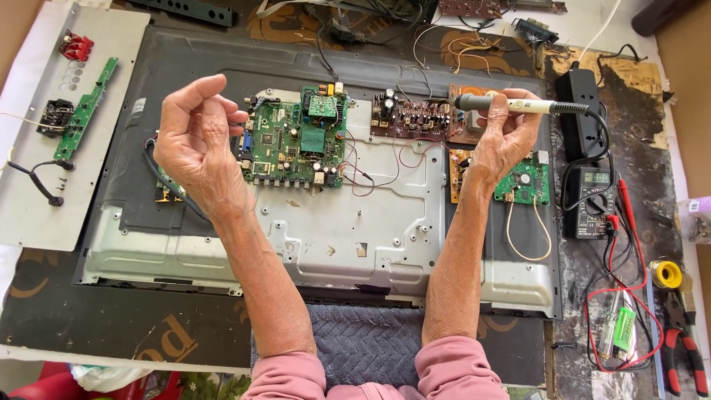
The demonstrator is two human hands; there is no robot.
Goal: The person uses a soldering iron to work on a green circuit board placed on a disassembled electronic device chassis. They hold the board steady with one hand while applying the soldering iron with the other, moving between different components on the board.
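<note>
Green circuit boards are seen from the head camera, bolted to a dismantled television's metal back panel (355, 244). A soldering iron (511, 105) is gripped in the right hand (503, 137), tip by the brown board (415, 118); the left hand (196, 133) is raised, loosely curled, holding nothing visible. Soldering appears in hand; a steady tip seems called for. A multimeter (592, 200), solder spool (666, 274) and pliers (681, 333) lie on the cluttered worktop (637, 89).

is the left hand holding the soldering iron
No, the soldering iron is gripped in the right hand, while the left hand is raised with its fingers curled around nothing.
</note>
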